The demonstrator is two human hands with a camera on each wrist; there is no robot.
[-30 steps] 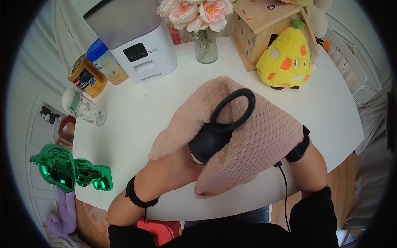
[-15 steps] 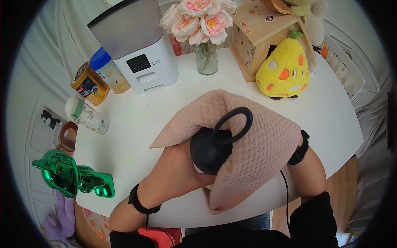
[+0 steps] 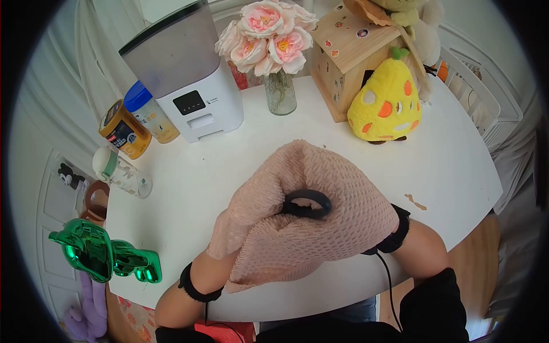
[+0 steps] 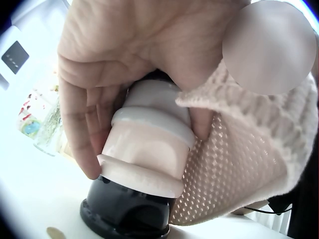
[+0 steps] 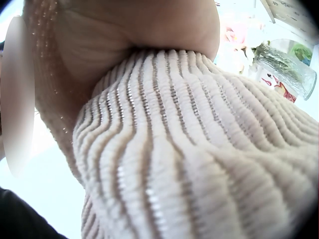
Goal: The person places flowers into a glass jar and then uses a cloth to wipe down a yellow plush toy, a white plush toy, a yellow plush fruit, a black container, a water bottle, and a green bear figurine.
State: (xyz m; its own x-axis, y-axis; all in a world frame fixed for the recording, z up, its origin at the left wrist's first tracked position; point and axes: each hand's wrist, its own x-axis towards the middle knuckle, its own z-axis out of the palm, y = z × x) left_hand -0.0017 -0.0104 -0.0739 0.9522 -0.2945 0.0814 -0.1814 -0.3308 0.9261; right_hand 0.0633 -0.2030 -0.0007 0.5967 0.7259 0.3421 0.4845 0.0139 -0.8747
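A pink waffle-textured towel [image 3: 349, 194] is bunched over a bottle, whose black loop handle [image 3: 311, 215] pokes up through the folds in the head view. In the left wrist view the bottle [image 4: 147, 144] has rounded bands of grey, cream and glossy black. My left hand [image 4: 134, 45] grips it, fingers down one side and thumb on the other, beneath a towel fold. My right hand [image 5: 144, 25] holds the towel against the bottle, and most of its fingers are hidden in the cloth. From above, the towel covers both hands.
On the white table [image 3: 183, 228] stand a green shiny figurine [image 3: 108, 251], a clear cup [image 3: 126, 177], two canisters, a white dispenser [image 3: 211, 108], a flower vase [image 3: 280, 94], a wooden house [image 3: 343, 63] and a yellow plush [image 3: 383, 108]. A brownish smear [image 3: 416, 201] lies at the right.
The towel has been drawn in over the bottle; its black top was exposed and is now covered except for the loop. My left hand has gone under the cloth. The smear has come into view.
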